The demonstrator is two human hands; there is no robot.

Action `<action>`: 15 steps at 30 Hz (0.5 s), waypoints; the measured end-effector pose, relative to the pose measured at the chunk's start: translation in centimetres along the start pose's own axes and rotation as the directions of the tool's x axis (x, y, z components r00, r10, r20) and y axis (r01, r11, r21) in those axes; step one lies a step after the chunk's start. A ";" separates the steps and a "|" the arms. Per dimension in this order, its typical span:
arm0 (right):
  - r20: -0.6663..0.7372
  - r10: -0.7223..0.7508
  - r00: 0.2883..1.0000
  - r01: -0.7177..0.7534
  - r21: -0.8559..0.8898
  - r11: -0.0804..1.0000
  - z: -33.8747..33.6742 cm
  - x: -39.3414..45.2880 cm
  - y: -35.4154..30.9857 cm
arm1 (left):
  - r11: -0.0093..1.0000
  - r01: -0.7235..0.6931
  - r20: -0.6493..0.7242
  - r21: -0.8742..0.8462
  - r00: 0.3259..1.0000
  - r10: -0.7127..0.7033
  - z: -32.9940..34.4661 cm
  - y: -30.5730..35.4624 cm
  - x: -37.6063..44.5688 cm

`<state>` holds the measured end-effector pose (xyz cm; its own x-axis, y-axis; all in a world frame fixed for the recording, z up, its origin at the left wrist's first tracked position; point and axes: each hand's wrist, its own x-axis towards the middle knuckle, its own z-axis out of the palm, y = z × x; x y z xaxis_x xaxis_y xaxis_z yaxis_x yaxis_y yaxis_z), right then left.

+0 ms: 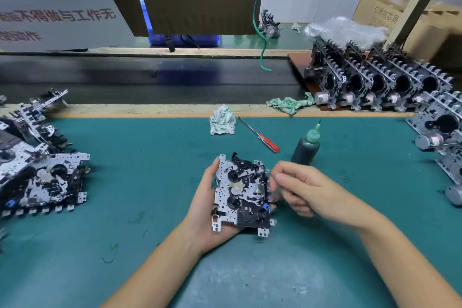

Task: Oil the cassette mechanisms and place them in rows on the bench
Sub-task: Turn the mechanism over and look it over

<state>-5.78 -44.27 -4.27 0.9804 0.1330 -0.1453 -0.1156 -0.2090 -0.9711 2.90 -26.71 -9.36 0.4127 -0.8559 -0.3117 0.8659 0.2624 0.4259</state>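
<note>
Head view: we see the left hand (pixel 205 204) cradling a cassette mechanism (pixel 242 194) from below, palm up, fingers curled round its left edge, above the green surface (pixel 125 170). The right hand (pixel 300 189) sits at the mechanism's right edge, fingers bent and blurred; we cannot tell whether it grips anything. Just beyond it stands a dark oil bottle (pixel 307 144) with a pale nozzle. A red-handled screwdriver (pixel 260 135) and a crumpled cloth (pixel 222 120) lie farther back. Piled mechanisms (pixel 37 170) occupy the left; upright mechanisms in rows (pixel 380 82) stand at the right.
</note>
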 end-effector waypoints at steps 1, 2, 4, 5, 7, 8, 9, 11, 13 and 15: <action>0.029 -0.014 0.999 0.013 0.031 0.999 0.2 0.1 0.0 | 1.000 0.010 -0.016 0.009 1.000 -0.010 -0.1 0.1 0.0; 0.044 -0.014 0.999 0.011 0.066 0.998 0.2 0.2 0.2 | 0.999 0.021 -0.025 0.024 0.999 -0.020 -0.1 0.2 0.0; 0.040 0.079 0.996 -0.084 0.154 0.984 0.0 -0.1 0.4 | 0.998 0.038 -0.036 0.059 0.999 -0.035 -0.1 0.4 0.1; 0.031 0.126 0.992 -0.129 0.169 0.977 0.0 -0.3 0.5 | 0.997 0.040 -0.039 0.072 0.999 -0.038 0.0 0.4 0.1; 0.016 0.166 0.986 -0.166 0.151 0.974 -0.1 -0.5 0.8 | 0.997 0.036 -0.043 0.070 0.999 -0.033 0.0 0.3 0.1; 0.020 0.157 0.987 -0.159 0.138 0.978 0.1 -0.6 0.8 | 0.998 0.033 -0.037 0.054 0.999 -0.031 -0.1 0.3 0.1; 0.025 0.148 0.989 -0.150 0.120 0.981 0.3 -0.6 0.7 | 0.999 0.035 -0.025 0.040 0.999 -0.034 -0.1 0.4 0.1; 0.040 0.158 0.987 -0.161 0.085 0.983 0.9 -0.5 0.7 | 0.998 0.052 -0.012 0.045 0.999 -0.051 0.0 0.3 0.0; 0.037 0.207 0.978 -0.210 0.082 0.974 1.3 -0.5 0.7 | 0.996 0.058 -0.010 0.071 0.998 -0.058 0.1 0.3 -0.1; 0.007 0.249 0.969 -0.249 0.078 0.966 1.4 -0.4 0.8 | 0.994 0.054 -0.017 0.095 0.998 -0.052 0.2 0.3 -0.2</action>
<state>-6.50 -43.14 -5.23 0.9197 0.0836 -0.3837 -0.3677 -0.1598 -0.9161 3.04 -26.55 -8.95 0.3715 -0.8607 -0.3480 0.8561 0.1726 0.4871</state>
